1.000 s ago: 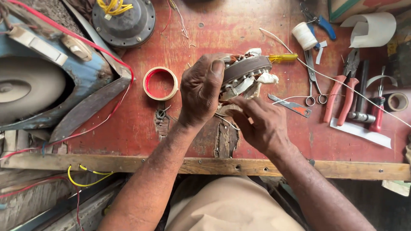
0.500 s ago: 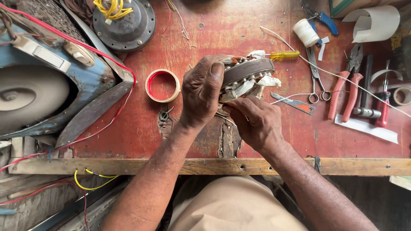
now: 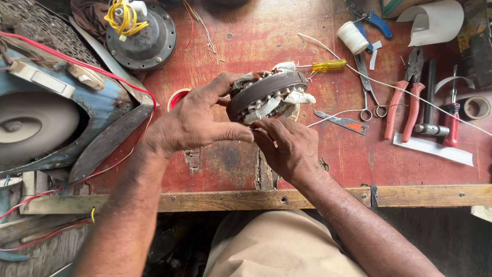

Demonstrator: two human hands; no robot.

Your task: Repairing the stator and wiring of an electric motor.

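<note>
So my left hand (image 3: 192, 123) has its grip wrapped around the left side of the motor stator (image 3: 266, 95), fingers over the top edge and thumb stretched out underneath, pointing right. My right hand (image 3: 287, 146) comes up from below, and its grip is pinching at the lower edge of the stator, fingertips pressed together right where my left thumb ends. What exactly sits between those fingertips I can't tell, it's too small. The stator is a dark ring with white sleeving and copper windings showing, held tilted just above the red desk (image 3: 246, 41), roughly mid-desk.

Just behind it lies a yellow-handled screwdriver (image 3: 325, 65). A roll of red tape (image 3: 175, 97) peeks out behind my left hand. Off to the right: scissors (image 3: 366, 87), red-handled pliers (image 3: 405, 97), a red screwdriver (image 3: 452, 120), a spool of white thread (image 3: 352, 37) and a small flat blade (image 3: 342, 122). To the far left there's a blue fan housing (image 3: 56, 102), and at the top a round grey motor cover (image 3: 143, 38) with yellow wires bunched on it.
</note>
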